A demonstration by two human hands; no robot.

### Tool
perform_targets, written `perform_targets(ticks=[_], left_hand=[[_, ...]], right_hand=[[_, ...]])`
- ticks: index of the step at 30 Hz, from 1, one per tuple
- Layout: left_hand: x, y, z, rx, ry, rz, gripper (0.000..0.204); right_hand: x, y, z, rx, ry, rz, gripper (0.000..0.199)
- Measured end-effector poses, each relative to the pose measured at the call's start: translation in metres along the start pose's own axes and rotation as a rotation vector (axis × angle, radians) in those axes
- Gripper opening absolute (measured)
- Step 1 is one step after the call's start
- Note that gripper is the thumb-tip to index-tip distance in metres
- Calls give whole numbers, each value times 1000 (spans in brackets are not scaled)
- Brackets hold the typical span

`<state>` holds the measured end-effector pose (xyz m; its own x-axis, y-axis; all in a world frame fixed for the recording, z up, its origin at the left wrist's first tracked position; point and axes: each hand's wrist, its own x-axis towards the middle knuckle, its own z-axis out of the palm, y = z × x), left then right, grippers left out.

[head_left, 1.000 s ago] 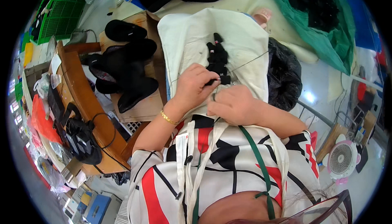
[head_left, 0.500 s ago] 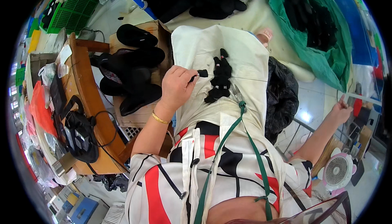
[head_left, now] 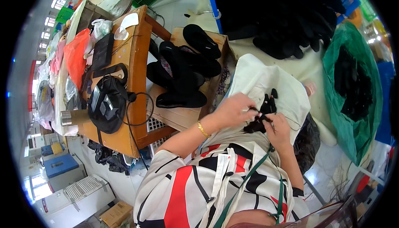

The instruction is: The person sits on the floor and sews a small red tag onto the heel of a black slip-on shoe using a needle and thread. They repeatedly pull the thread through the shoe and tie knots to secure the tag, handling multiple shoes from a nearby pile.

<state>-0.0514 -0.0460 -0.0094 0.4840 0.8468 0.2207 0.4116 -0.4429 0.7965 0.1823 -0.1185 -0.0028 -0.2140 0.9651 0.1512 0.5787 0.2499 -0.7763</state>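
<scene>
My left hand [head_left: 237, 109], a gold-coloured bracelet at its wrist, is closed in a pinch over my lap. Its fingertips meet a small black fabric piece [head_left: 258, 116] with a pale speck on it. From the other side my right hand [head_left: 279, 129] pinches at the same piece, thumb and fingers close together. Several more small black fabric pieces [head_left: 270, 102] lie bunched just beyond, on the white cloth [head_left: 286, 82] over my lap. A green cord [head_left: 251, 178] hangs from my neck to the lap. Fingers partly hide the piece, and any thread is too fine to follow.
Left stands a wooden table [head_left: 139, 53] with a black bag [head_left: 109, 103] and cable. Black slippers [head_left: 183, 72] are heaped on cardboard [head_left: 178, 118]. Ahead is a blue bin [head_left: 214, 10] of black items; at right, a green sack [head_left: 365, 138] and a black plastic bag [head_left: 307, 140].
My right hand has come in from far out at the right to meet my left hand over the lap. The whole view has swung left.
</scene>
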Motion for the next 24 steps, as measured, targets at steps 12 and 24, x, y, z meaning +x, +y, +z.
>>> perform_targets(ticks=[12,24], left_hand=[[-1,-130,-128,1147,-37,-417,43],[25,-6,-30,-495,272,-401,40]], right_hand=[[-16,13,12,149,156,188,17],[3,-52,6,281,466,-282,26]])
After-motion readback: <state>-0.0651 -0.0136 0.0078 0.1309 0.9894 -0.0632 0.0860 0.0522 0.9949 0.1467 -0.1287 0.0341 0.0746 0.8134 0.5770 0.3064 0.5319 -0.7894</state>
